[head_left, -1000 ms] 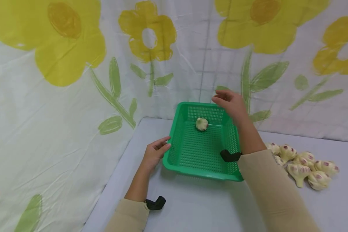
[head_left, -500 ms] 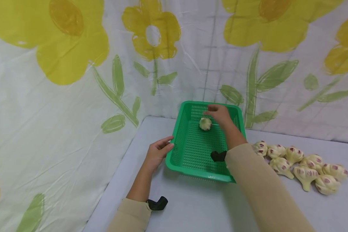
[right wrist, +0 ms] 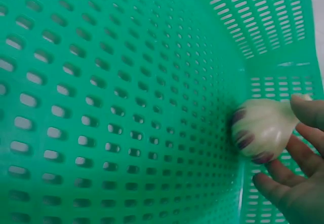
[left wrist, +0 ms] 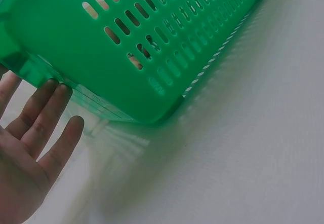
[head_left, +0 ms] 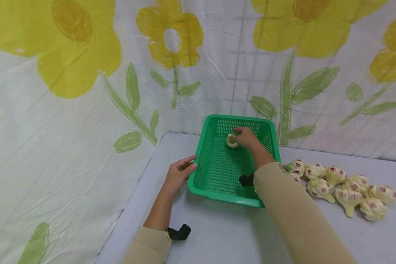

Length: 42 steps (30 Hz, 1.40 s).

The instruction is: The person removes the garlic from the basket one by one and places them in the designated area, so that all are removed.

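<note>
- Head view: the right hand [head_left: 245,138] reaches into the green basket [head_left: 217,167] and meets the garlic bulb [head_left: 231,141] at the far end of its floor. The bulb lies just left of the fingertips. The left hand [head_left: 179,175] is farther off, at the basket's near left corner.
- Left wrist view: the left hand's [left wrist: 30,153] straight fingers [left wrist: 45,113] touch the basket's [left wrist: 96,57] outer rim, holding nothing.
- Right wrist view: loosely curled fingers [right wrist: 304,145] cup the garlic bulb [right wrist: 263,127] against the basket's floor [right wrist: 101,107]; a firm grip isn't clear.

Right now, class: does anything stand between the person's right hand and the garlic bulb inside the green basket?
Nothing visible does. The right hand is already at the garlic bulb, its fingers curled round it at the far end of the green basket.
</note>
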Available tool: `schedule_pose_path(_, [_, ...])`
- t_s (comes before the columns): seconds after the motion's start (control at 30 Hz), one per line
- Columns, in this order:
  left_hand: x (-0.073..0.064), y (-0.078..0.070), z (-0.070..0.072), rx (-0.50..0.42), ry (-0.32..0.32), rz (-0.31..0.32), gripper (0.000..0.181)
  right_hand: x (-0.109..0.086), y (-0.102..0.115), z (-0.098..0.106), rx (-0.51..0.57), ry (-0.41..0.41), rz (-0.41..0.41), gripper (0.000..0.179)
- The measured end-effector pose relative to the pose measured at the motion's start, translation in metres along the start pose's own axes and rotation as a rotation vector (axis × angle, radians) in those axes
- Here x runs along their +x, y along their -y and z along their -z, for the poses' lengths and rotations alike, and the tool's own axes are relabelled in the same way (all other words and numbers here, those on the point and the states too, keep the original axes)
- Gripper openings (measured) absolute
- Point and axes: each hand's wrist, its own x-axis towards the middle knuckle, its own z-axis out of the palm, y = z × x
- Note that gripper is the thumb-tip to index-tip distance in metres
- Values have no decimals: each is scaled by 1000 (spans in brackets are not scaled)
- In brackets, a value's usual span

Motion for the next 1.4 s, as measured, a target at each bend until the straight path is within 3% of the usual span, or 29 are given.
schedule_pose_path(0.2, [1,4,0,6,-15,-18,39,1,-2,-3,-68,0,-7,60])
schedule_pose_path(0.47, [2,5,0,11,-7,-24,41,2,-3,-9,-301,101,53,67])
schedule_pose_path(0.7, [1,5,0,3,-7,-30,39,0,-2,-10,-326,146,45,72])
schedule_pose_path(1.4, [2,5,0,-6,-4,-38,38,-3,0,-10,-329,117,47,65])
